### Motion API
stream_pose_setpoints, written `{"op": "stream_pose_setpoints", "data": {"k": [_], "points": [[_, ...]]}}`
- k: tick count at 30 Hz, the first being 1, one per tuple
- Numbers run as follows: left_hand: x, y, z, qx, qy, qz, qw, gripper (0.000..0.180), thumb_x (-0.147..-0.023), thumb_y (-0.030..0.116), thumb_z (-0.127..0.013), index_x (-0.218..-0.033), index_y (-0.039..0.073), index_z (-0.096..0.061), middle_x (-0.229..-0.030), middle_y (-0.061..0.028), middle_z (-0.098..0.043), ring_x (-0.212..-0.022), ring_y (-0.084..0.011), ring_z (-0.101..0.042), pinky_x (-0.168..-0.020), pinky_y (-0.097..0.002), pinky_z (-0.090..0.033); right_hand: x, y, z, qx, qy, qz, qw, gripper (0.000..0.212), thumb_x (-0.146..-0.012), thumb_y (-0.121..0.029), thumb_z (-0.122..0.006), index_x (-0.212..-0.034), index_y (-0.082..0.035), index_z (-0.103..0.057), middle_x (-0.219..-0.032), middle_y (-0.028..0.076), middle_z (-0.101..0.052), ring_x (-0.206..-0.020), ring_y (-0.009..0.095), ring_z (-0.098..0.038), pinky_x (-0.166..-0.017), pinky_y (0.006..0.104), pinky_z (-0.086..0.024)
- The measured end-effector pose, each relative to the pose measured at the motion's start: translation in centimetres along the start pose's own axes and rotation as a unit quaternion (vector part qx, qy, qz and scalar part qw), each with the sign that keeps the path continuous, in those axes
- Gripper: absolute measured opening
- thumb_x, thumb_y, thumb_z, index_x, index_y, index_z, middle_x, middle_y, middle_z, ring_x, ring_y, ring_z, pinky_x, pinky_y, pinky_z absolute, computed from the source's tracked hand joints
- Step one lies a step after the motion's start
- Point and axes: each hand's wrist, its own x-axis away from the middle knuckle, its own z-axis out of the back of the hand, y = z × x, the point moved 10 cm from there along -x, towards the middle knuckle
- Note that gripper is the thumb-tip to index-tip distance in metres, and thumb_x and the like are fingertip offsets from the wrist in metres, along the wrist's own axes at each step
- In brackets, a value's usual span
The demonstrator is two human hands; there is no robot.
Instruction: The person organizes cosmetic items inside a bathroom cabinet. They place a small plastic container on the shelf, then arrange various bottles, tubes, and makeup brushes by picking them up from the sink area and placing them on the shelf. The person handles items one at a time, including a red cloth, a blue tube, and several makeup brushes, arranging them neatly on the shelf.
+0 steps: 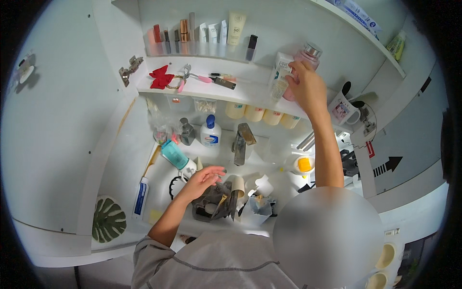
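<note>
Cream tube [236, 29] racked; dark bag [204, 199] loose. Right hand [308, 86] at pink bottle [306, 55], pinch unclear; left hand [202, 183], fingers loosely extended.

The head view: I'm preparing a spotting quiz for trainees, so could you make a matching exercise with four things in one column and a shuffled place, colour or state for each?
Things
1. Red bow
2. Right hand
3. Leaf shape
4. White bottle

Places, colours, states
A. Dark green, low on the left
B. At the pink bottle
C. Topped with blue
D. Lying on a white shelf

Pairs: 1-D, 2-B, 3-A, 4-C
</note>
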Motion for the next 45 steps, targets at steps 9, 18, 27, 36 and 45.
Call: {"op": "stream_pose_setpoints", "data": {"k": [9,18,27,36,45], "points": [[0.5,-1.0,0.4,-0.005,0.009,0.019,1.000,0.031,-0.093,0.014,-0.043,-0.123,0.007,-0.046,-0.111,-0.0046,-0.057,-0.095,-0.0122,-0.054,-0.080,-0.0247,-0.042,6.7,-8.5,2.7,-0.063,-0.009,0.246,0.967,0.018,-0.067,-0.011,-0.060,-0.083,-0.006,-0.056,-0.085,0.005,-0.056,-0.073,0.022,-0.059,-0.058,0.0336,-0.048],[0.6,-2.4,-0.7,-0.013,0.000,0.025,1.000,0.030,-0.092,0.014,-0.046,-0.121,0.004,-0.048,-0.109,-0.0071,-0.058,-0.091,-0.0116,-0.055,-0.077,-0.0232,-0.042,15.8,-7.1,6.4,-0.035,-0.154,0.260,0.953,0.012,-0.064,-0.013,-0.057,-0.075,-0.008,-0.052,-0.072,0.002,-0.048,-0.067,0.018,-0.056,-0.053,0.0291,-0.047],[1.7,-4.6,-3.5,-0.047,-0.027,0.053,0.997,0.031,-0.090,0.012,-0.048,-0.121,0.006,-0.048,-0.108,-0.0060,-0.058,-0.089,-0.0104,-0.055,-0.078,-0.0230,-0.043,22.6,1.7,15.9,0.012,-0.103,0.015,0.994,0.016,-0.062,-0.005,-0.069,-0.067,-0.006,-0.054,-0.067,0.004,-0.053,-0.059,0.021,-0.055,-0.051,0.0304,-0.044],[2.2,-6.6,-6.8,-0.126,-0.070,0.066,0.987,0.032,-0.088,0.011,-0.052,-0.119,0.004,-0.050,-0.104,-0.0055,-0.060,-0.084,-0.0094,-0.054,-0.077,-0.0232,-0.043,27.7,4.3,19.3,0.026,-0.081,-0.076,0.993,0.019,-0.061,0.003,-0.068,-0.069,-0.004,-0.052,-0.068,0.005,-0.054,-0.061,0.023,-0.056,-0.052,0.0305,-0.044],[4.8,-15.1,-8.0,-0.342,-0.124,0.106,0.925,0.034,-0.085,0.017,-0.057,-0.116,0.004,-0.052,-0.108,-0.0095,-0.058,-0.092,-0.0191,-0.058,-0.079,-0.0294,-0.045,31.9,5.6,20.1,0.019,-0.105,-0.170,0.980,0.014,-0.066,0.006,-0.066,-0.072,-0.001,-0.054,-0.070,0.007,-0.055,-0.059,0.021,-0.055,-0.052,0.0293,-0.044]]}}
